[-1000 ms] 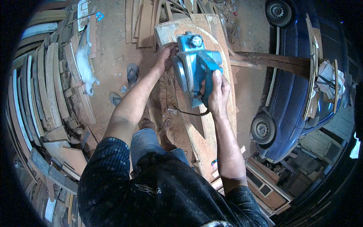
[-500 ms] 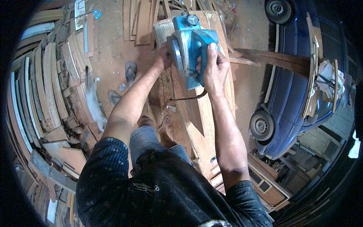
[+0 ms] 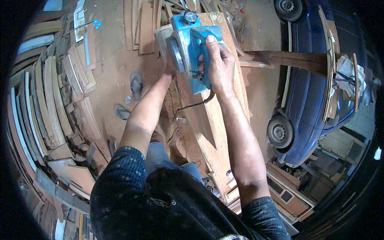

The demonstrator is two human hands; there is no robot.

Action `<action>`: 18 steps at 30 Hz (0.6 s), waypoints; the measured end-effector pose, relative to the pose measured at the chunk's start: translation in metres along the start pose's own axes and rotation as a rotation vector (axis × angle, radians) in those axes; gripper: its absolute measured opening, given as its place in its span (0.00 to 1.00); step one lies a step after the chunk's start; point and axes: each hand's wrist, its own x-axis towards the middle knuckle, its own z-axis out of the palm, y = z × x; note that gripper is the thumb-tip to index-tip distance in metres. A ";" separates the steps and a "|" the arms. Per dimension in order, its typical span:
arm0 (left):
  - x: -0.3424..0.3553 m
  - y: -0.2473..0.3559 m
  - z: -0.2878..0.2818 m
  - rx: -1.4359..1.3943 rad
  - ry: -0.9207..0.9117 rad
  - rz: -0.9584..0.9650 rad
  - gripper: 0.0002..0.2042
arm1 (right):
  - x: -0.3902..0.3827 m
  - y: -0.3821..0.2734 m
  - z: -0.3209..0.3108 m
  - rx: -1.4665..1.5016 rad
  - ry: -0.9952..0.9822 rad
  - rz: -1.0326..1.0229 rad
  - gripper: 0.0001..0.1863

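Note:
A blue electric planer [image 3: 199, 35] rests tilted on its side over a long wooden beam or board [image 3: 221, 130], near its far end. My right hand [image 3: 221, 66] is wrapped round the planer's rear handle, the thumb lying along the top. Against the planer's left side, by its round silver cover, is my left hand [image 3: 169, 69]; it is smeared by motion, and its fingers are hidden behind the tool. From the planer's near end a dark cord [image 3: 196, 105] runs left across the wood.
Stacked planks [image 3: 52, 96] fill the left side, and more boards [image 3: 148, 30] lie beyond the beam. A blue vehicle [image 3: 306, 108] stands at the right, with a dark timber [image 3: 292, 62] reaching toward it. Two sandals [image 3: 136, 85] lie on the dirt floor.
The planer and both hands sit slightly farther left and up in the picture, as the whole view has shifted. A white cat by the planks at left is no longer visible.

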 end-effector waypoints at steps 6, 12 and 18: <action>0.001 -0.009 0.013 -0.343 0.095 -0.140 0.20 | -0.009 0.001 -0.006 0.037 0.007 0.014 0.30; 0.000 -0.013 0.016 -0.454 0.136 -0.194 0.25 | -0.032 0.003 -0.020 0.070 -0.018 0.062 0.27; 0.005 -0.034 0.013 -0.013 0.207 -0.068 0.34 | -0.074 0.018 -0.048 0.093 -0.024 0.159 0.24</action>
